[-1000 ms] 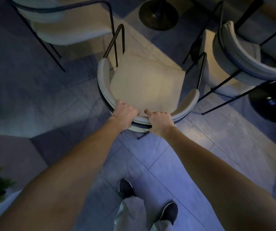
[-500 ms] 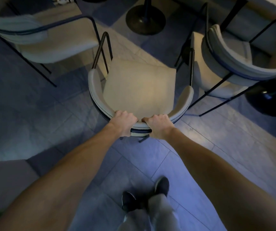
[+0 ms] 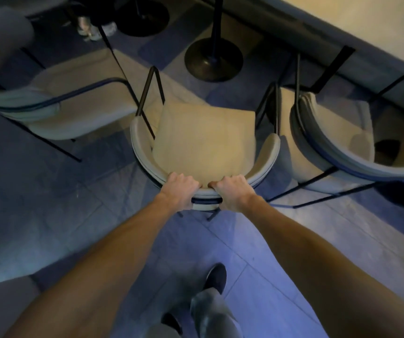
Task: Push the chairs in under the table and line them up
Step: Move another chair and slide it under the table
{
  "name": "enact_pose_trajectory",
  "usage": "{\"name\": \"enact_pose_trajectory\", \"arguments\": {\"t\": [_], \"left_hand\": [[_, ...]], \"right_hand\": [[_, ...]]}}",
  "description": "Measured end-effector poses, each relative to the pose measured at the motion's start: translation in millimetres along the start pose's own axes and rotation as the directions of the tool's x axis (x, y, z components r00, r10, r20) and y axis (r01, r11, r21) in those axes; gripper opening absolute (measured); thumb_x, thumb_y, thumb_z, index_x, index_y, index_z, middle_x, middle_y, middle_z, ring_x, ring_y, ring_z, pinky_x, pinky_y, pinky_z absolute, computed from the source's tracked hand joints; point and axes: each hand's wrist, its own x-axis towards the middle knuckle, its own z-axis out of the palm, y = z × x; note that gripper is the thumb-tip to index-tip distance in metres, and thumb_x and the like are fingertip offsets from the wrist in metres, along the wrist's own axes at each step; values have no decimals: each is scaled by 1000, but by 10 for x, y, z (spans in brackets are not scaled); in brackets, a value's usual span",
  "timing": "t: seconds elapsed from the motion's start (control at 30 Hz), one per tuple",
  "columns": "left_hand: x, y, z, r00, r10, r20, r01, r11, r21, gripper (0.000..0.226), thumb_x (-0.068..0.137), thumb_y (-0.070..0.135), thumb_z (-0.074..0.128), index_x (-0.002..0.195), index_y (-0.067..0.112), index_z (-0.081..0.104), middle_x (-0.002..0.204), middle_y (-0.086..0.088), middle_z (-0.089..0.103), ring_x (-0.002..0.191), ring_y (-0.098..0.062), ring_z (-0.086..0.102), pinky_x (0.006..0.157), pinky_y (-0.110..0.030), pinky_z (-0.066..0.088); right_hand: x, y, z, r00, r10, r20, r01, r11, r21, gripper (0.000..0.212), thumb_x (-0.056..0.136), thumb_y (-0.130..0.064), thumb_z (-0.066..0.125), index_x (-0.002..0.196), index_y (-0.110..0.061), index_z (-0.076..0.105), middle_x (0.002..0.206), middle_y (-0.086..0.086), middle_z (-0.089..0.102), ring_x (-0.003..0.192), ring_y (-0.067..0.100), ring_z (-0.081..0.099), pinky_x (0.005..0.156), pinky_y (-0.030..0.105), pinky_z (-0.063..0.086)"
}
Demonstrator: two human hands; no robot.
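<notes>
A cream chair (image 3: 203, 140) with a curved padded back and black metal frame stands in front of me, its seat facing away. My left hand (image 3: 179, 189) and my right hand (image 3: 232, 191) both grip the top of its backrest, side by side. A light table top (image 3: 357, 23) runs across the top right, and its black round pedestal base (image 3: 213, 58) stands on the floor just beyond the chair. A matching chair (image 3: 337, 142) sits to the right, part under the table edge. Another matching chair (image 3: 57, 111) stands to the left, turned sideways.
The floor is grey tile (image 3: 49, 215). A second black round base (image 3: 142, 18) lies further back, with someone's light shoes (image 3: 96, 28) beside it. My own dark shoes (image 3: 215, 279) are on the tiles behind the chair.
The chair has slid forward toward the table's pedestal with both hands on its backrest, and I have stepped after it. The table edge now shows at top right.
</notes>
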Motion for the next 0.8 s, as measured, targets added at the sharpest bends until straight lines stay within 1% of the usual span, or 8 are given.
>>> {"name": "enact_pose_trajectory", "arguments": {"t": [0.2,0.33,0.4,0.57,0.63,0.7,0.77,0.8], "left_hand": [[273,-185,34,997,40,62,-41,999,25,36,83,32,67,118,26,61,104,-1,69,97,-27,67,78,-36,42],[390,-345,-1,993,101,54,-103,994,39,36,84,28,68,119,25,60,108,-2,69,101,-28,67,78,-36,43],[432,-435,-23,991,124,45,-126,991,37,35,84,28,69,118,24,59,108,-3,69,101,-28,67,80,-36,45],[540,-647,-32,986,165,32,-165,986,-12,37,83,36,71,115,24,58,110,-4,69,103,-29,65,84,-39,46],[576,-763,-30,981,191,28,-188,979,-77,50,81,50,70,123,27,57,119,-4,66,113,-29,58,95,-43,39],[538,-926,-74,985,164,-42,-170,960,-225,77,73,73,64,136,31,53,137,-4,55,130,-29,43,108,-47,29],[461,-1122,-135,992,-8,-128,-49,897,-439,98,66,89,54,147,36,39,157,-8,32,146,-29,20,116,-50,18],[433,-1222,-149,982,-131,-134,42,851,-523,105,65,91,53,152,38,28,163,-8,17,150,-29,7,118,-54,13]], "right_hand": [[265,97,29,999,-18,46,18,1000,7,40,90,-31,63,127,-22,54,107,7,71,95,31,69,69,35,39],[407,114,26,998,21,63,-24,998,51,43,88,-29,62,129,-25,53,105,5,71,92,30,69,78,37,50],[487,112,-6,996,42,79,-48,996,80,43,87,-29,63,129,-26,53,105,4,71,91,28,69,83,42,55],[622,76,-43,994,77,84,-85,992,98,41,86,-30,65,125,-23,54,109,4,70,97,30,68,85,42,54],[650,73,-80,991,111,80,-120,984,128,45,84,-39,67,124,-22,56,114,5,69,103,31,65,88,41,51],[662,91,-148,987,131,93,-150,958,245,57,80,-58,64,127,-26,59,116,3,69,108,29,61,94,40,47],[654,164,-236,979,204,28,-191,852,487,69,79,-77,49,122,-25,65,112,1,72,107,25,63,96,41,44],[632,229,-267,952,303,-34,-231,790,568,69,80,-77,44,117,-24,67,110,1,73,107,25,62,97,41,43]]}}
